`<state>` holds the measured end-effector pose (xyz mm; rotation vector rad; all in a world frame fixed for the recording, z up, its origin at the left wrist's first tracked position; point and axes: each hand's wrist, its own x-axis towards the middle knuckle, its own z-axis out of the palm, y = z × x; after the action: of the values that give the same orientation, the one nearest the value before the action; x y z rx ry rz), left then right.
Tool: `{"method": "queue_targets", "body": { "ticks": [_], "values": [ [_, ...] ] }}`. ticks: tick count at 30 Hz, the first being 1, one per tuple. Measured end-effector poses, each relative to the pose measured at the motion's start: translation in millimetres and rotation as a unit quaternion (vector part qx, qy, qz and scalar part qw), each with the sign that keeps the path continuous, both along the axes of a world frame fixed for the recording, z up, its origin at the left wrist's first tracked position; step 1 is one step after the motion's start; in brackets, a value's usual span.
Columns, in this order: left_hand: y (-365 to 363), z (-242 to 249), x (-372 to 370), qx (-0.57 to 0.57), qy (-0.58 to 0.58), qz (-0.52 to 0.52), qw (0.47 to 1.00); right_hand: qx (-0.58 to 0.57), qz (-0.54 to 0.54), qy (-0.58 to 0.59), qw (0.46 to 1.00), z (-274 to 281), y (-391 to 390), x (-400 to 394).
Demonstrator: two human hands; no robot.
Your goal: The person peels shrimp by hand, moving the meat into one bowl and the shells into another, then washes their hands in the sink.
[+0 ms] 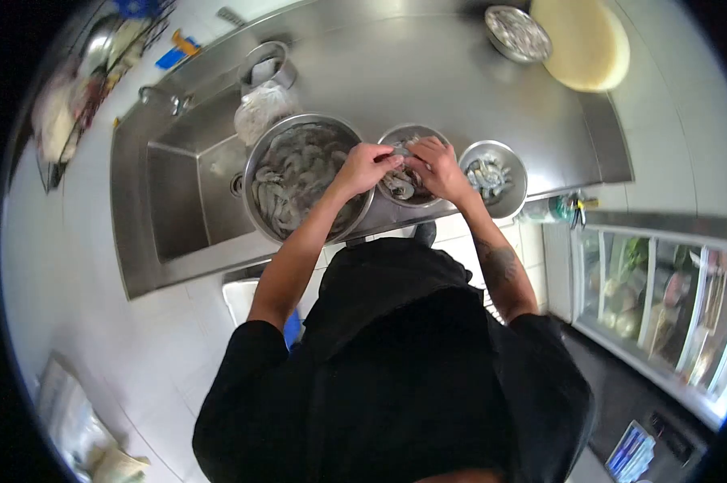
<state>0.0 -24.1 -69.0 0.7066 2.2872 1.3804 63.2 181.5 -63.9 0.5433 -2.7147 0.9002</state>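
Over the middle metal bowl (422,204), my left hand (365,167) and my right hand (437,167) meet with fingers pinched on a grey shrimp (401,150). The fingers partly hide it. Below them, the middle bowl holds shrimp pieces (400,185) that look like heads and shells. Next to my left wrist stands a large metal bowl (255,216) full of whole grey shrimp (295,173). By my right wrist, a smaller metal bowl (518,196) contains pale shrimp (487,175) that look peeled.
A sink basin (178,201) with a faucet (162,100) lies at the left. Behind the large bowl are a metal pot (267,66) and a whitish bag (260,111). At the back right, another bowl (519,34) sits beside a round cutting board (585,44). The steel counter's front edge (557,189) runs near my body.
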Motion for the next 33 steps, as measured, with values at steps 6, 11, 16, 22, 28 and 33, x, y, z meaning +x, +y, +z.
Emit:
{"method": "queue_targets", "body": {
  "ticks": [6,11,16,22,28,33],
  "values": [
    [0.7,-2.9,2.5,0.070,0.209,0.013,0.975,-0.107,0.006,-0.006,0.994,-8.2,-11.2,-3.9],
    [10.3,-7.6,0.0,0.013,0.203,0.031,0.979,-0.148,-0.111,-0.085,0.979,-35.5,-22.2,-1.7],
    [26.8,-29.6,13.0,0.005,0.313,0.112,0.943,-0.093,-0.156,-0.130,0.975,-36.1,-30.2,3.1],
    [11.3,-28.3,-0.3,0.173,0.049,0.187,0.966,0.191,-0.116,0.017,0.975,1.8,-20.3,10.1],
    [1.8,-7.5,-1.7,0.271,-0.183,0.034,0.944,0.021,0.052,-0.093,0.994,18.9,-4.5,-15.6],
    [-1.0,-15.5,-14.1,0.216,-0.053,-0.050,0.974,-0.060,0.066,-0.140,0.986,22.4,2.7,-13.3]
  ]
}}
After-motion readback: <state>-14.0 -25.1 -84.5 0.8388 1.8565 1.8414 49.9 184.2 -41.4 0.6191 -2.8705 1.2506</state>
